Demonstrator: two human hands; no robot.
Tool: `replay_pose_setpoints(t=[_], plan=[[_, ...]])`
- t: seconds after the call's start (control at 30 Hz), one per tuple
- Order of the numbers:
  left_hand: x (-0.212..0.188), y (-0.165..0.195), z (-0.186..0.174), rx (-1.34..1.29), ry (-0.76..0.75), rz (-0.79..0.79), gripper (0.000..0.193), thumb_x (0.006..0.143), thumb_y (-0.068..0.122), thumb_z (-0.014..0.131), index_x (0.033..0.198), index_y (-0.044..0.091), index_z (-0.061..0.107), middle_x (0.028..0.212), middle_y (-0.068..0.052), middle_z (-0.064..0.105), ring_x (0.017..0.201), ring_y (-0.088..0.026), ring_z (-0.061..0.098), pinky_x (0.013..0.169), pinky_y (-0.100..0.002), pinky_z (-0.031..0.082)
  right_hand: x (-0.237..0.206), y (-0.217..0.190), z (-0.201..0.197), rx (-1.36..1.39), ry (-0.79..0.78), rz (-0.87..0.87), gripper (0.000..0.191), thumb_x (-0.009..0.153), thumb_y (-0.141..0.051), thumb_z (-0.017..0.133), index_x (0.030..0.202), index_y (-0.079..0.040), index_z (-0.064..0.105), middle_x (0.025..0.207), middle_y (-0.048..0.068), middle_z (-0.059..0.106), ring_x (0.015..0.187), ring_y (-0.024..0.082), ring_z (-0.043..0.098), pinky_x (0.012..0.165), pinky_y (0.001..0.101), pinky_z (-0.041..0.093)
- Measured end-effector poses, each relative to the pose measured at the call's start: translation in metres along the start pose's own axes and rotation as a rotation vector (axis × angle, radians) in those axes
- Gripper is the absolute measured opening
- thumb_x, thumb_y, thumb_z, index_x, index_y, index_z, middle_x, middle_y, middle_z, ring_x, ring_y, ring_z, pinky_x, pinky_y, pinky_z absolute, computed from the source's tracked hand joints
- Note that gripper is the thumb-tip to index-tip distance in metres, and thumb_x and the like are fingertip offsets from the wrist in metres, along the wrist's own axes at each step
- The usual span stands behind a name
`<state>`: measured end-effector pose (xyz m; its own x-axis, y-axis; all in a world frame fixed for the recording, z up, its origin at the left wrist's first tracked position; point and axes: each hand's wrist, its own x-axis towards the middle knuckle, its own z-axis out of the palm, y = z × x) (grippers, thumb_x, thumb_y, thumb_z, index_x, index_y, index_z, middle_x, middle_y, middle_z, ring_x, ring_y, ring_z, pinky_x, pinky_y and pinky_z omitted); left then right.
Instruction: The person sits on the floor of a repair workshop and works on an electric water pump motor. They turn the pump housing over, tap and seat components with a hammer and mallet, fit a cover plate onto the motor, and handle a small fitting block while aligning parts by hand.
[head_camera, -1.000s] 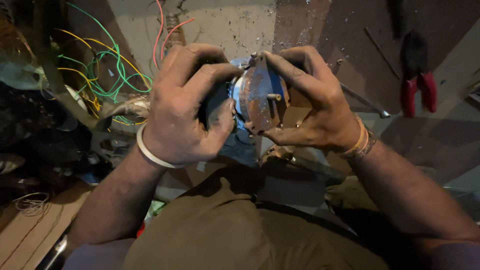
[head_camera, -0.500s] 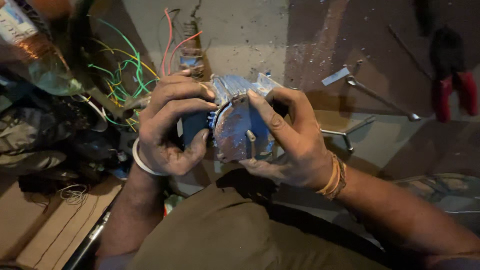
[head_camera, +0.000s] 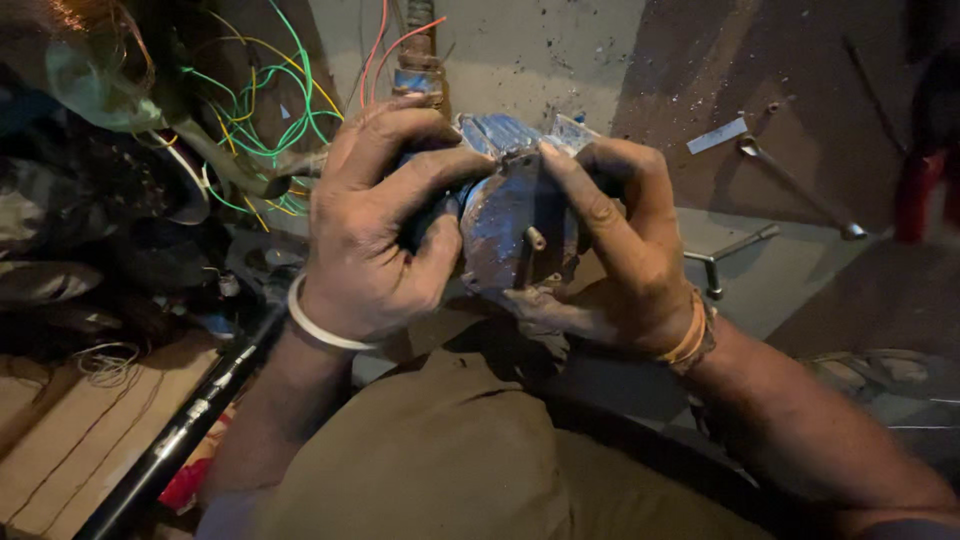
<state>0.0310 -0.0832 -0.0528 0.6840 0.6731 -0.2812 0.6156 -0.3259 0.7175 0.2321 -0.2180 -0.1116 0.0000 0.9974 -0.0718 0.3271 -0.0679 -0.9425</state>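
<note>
The small round metal motor housing (head_camera: 515, 225) is being held up over the person's lap, the left hand (head_camera: 375, 225) wrapping its left side and the right hand (head_camera: 620, 255) pinching its end cover, apparently working it loose, calling for steady prying, with coloured wires (head_camera: 265, 120) trailing far left.

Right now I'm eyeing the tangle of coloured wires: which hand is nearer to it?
Left. The left hand sits just beside the coloured wires; the right hand is beyond the metal part.

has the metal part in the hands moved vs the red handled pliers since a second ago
Cannot tell: the head camera shifted, and the metal part sits in both hands as before; the pliers are barely in view.
</note>
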Motion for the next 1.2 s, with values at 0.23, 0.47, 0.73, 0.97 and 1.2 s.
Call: replay_pose_setpoints(t=[0.23, 0.47, 0.73, 0.97, 1.2], plan=[[-0.002, -0.005, -0.001, -0.056, 0.040, 0.083, 0.044, 0.082, 0.002, 0.066, 0.125, 0.003, 0.071, 0.121, -0.014, 0.063, 0.115, -0.032, 0.061, 0.101, -0.041, 0.049, 0.009, 0.001, -0.003, 0.018, -0.049, -0.072, 0.098, 0.078, -0.040, 0.099, 0.153, -0.002, 0.049, 0.134, 0.018, 0.048, 0.119, 0.030, 0.056, 0.097, 0.0374, 0.057], [-0.008, -0.008, 0.001, -0.084, 0.030, 0.103, 0.040, 0.085, -0.002, 0.067, 0.124, 0.003, 0.072, 0.117, -0.012, 0.063, 0.111, -0.028, 0.061, 0.100, -0.037, 0.050, 0.005, -0.009, -0.010, -0.047, -0.064, -0.036, 0.101, 0.067, -0.033, 0.101, 0.148, -0.003, 0.049, 0.128, 0.018, 0.048, 0.119, 0.031, 0.055, 0.098, 0.0413, 0.057], [-0.016, -0.011, 0.005, -0.094, 0.042, 0.129, 0.040, 0.085, -0.004, 0.065, 0.124, 0.001, 0.071, 0.121, -0.015, 0.062, 0.114, -0.028, 0.059, 0.102, -0.037, 0.050, 0.004, -0.001, -0.010, -0.053, -0.079, -0.186, 0.098, 0.075, -0.023, 0.101, 0.155, -0.006, 0.047, 0.134, 0.016, 0.046, 0.121, 0.028, 0.055, 0.101, 0.0371, 0.056], [-0.020, -0.013, 0.007, -0.105, 0.054, 0.142, 0.038, 0.088, -0.005, 0.065, 0.125, 0.001, 0.072, 0.122, -0.014, 0.061, 0.115, -0.026, 0.059, 0.102, -0.034, 0.052, 0.003, 0.000, -0.009, -0.038, -0.085, -0.187, 0.098, 0.072, -0.022, 0.101, 0.152, -0.003, 0.048, 0.134, 0.017, 0.046, 0.125, 0.031, 0.055, 0.105, 0.0412, 0.057], [-0.021, -0.014, 0.006, -0.126, 0.048, 0.123, 0.037, 0.090, -0.004, 0.065, 0.126, 0.002, 0.072, 0.120, -0.013, 0.063, 0.114, -0.025, 0.061, 0.100, -0.034, 0.052, 0.004, -0.003, -0.005, -0.056, -0.034, -0.194, 0.095, 0.075, -0.030, 0.104, 0.149, -0.002, 0.050, 0.132, 0.018, 0.046, 0.120, 0.030, 0.057, 0.102, 0.0402, 0.058]])
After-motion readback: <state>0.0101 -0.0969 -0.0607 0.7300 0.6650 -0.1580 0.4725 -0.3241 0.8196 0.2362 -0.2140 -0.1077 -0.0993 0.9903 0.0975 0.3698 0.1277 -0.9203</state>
